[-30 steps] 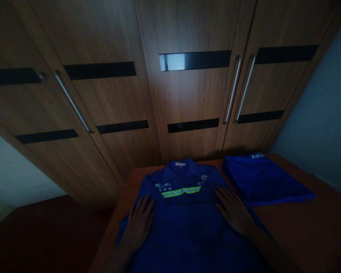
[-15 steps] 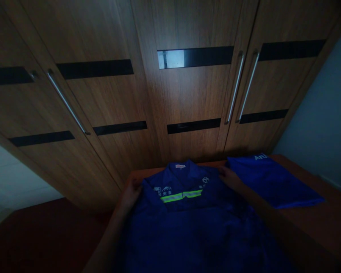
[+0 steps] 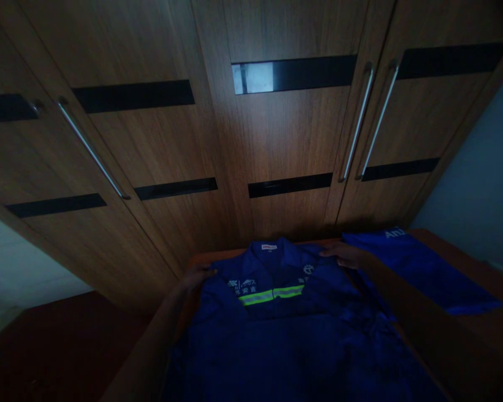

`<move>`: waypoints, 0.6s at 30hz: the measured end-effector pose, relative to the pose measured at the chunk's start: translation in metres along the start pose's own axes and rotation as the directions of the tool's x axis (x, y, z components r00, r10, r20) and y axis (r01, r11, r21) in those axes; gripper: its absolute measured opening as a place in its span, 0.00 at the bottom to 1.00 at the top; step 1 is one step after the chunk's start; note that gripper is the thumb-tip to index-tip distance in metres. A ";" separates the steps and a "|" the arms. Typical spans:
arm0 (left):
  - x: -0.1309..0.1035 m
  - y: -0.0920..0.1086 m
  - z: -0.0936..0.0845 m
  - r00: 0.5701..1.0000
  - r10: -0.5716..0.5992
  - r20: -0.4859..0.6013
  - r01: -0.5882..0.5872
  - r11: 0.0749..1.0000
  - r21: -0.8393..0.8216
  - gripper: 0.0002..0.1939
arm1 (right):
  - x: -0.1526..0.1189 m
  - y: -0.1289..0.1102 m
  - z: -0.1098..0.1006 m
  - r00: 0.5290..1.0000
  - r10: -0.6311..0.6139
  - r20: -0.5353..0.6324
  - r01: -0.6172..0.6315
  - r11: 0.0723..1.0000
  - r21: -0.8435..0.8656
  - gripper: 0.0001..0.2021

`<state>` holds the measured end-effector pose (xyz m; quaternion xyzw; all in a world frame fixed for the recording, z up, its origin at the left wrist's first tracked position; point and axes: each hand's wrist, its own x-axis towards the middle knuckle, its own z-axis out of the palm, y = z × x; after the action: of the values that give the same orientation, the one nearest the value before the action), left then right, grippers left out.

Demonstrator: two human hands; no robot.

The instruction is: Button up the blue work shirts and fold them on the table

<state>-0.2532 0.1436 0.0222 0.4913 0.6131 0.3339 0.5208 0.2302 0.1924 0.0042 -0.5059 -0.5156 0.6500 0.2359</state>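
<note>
A dark blue work jacket lies spread out, its collar toward the wardrobe. White lettering and a yellow-green reflective stripe run across its chest. At the left shoulder of the garment, my left hand pinches the cloth edge between closed fingers. My right hand grips the opposite shoulder, thumb and fingers together on the fabric. The lower part of the jacket fades into shadow at the bottom of the view.
A brighter blue cloth item with white letters lies folded to the right, on the reddish-brown surface. Behind stands a wooden wardrobe with long metal handles and black strips. A pale wall is at the right.
The view has shifted slightly closer. My left hand has turned its fingers inward over the shoulder edge, and my right hand has moved a little outward and up along its shoulder.
</note>
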 end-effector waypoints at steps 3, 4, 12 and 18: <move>0.005 0.000 -0.002 1.000 0.007 0.015 -0.006 0.999 -0.036 0.18 | 0.000 -0.004 -0.001 1.000 -0.010 0.021 0.010 1.000 0.021 0.16; 0.006 -0.001 -0.002 1.000 0.012 0.012 -0.011 0.999 -0.046 0.17 | 0.001 -0.004 -0.001 1.000 -0.018 0.013 0.017 1.000 0.021 0.17; 0.006 -0.006 0.008 0.978 0.086 -0.191 -0.107 0.989 -0.104 0.20 | -0.007 -0.006 0.002 0.961 -0.116 -0.251 0.106 0.993 -0.056 0.15; -0.020 0.031 0.014 0.946 0.207 -0.249 -0.235 0.968 -0.089 0.23 | -0.044 -0.017 0.013 0.897 -0.257 -0.361 0.232 0.966 -0.110 0.17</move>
<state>-0.2320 0.1318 0.0537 0.4818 0.5914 0.4823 0.4308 0.2313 0.1561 0.0371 -0.5585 -0.5416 0.4905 0.3926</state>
